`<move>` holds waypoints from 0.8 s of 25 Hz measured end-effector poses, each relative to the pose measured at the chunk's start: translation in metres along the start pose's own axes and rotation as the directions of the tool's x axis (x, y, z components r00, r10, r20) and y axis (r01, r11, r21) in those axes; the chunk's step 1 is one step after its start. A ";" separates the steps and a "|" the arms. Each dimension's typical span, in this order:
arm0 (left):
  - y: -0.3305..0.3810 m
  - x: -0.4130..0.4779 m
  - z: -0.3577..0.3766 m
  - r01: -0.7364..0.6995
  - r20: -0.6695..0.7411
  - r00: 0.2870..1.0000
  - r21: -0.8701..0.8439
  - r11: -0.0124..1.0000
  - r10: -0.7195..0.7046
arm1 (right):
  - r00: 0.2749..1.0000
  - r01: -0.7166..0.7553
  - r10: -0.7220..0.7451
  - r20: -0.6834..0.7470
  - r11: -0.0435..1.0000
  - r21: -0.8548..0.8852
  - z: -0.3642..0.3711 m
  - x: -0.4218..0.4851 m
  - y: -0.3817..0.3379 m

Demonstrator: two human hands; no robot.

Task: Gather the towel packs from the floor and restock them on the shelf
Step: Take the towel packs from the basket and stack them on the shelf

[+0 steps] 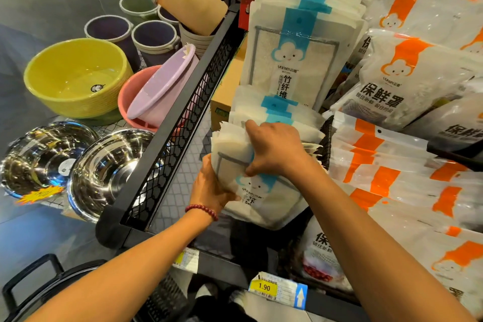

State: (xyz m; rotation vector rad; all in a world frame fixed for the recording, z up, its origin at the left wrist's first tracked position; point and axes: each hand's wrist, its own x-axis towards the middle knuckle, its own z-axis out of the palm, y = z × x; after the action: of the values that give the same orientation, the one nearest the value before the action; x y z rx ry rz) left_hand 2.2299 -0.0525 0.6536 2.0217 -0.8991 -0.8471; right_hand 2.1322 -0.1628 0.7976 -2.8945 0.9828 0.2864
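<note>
Head view: left hand [212, 189] and right hand [275, 149] both grip one towel-pack bundle [274, 208]; pack count unclear.

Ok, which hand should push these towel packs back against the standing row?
Probably the right hand: it grips the towel packs at their top edge, nearest the standing row, while the left hand holds their lower left side.

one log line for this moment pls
step: restocking | left hand: holds towel packs at lower side | right hand: grips their top | where: over shelf, before standing blue-label row
</note>
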 end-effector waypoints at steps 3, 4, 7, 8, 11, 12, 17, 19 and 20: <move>-0.008 -0.005 0.009 -0.076 -0.042 0.996 -0.038 0.996 0.075 | 0.994 0.005 -0.008 -0.108 1.000 -0.030 0.015 -0.011 -0.007; -0.011 -0.008 0.009 -0.080 -0.043 0.996 -0.026 0.996 0.079 | 0.994 0.001 -0.004 -0.113 1.000 -0.022 0.022 -0.015 -0.010; -0.012 -0.009 0.002 -0.067 0.056 0.996 0.025 0.997 0.066 | 0.994 -0.044 0.047 -0.096 0.999 0.032 0.036 -0.018 -0.008; -0.011 -0.008 -0.002 -0.081 0.103 0.991 0.008 0.997 0.080 | 0.995 -0.056 0.059 -0.084 0.998 0.033 0.038 -0.017 -0.004; -0.010 -0.008 -0.013 -0.063 0.129 0.988 -0.139 0.988 0.081 | 0.999 -0.031 0.031 -0.013 0.999 -0.024 0.038 -0.010 0.001; -0.009 -0.009 -0.015 -0.075 0.122 0.988 -0.176 0.982 0.098 | 1.000 -0.005 0.005 0.026 1.000 -0.017 0.035 -0.009 0.001; -0.008 -0.013 -0.009 -0.087 0.108 0.988 -0.205 0.975 0.110 | 0.998 -0.065 0.067 0.004 0.958 0.278 0.012 -0.011 0.016; -0.011 -0.014 -0.005 -0.113 0.112 0.985 -0.179 0.977 0.135 | 0.982 -0.177 0.190 -0.016 0.940 0.293 0.008 -0.009 0.031; -0.011 -0.013 -0.003 -0.153 0.121 0.978 -0.158 0.976 0.173 | 0.977 -0.205 0.212 -0.001 0.945 0.256 0.008 -0.007 0.037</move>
State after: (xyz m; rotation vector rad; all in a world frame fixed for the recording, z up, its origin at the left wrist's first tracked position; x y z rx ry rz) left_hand 2.2290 -0.0356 0.6498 1.7540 -1.0306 -0.9372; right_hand 2.1028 -0.1873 0.7905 -2.5750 1.2338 0.1186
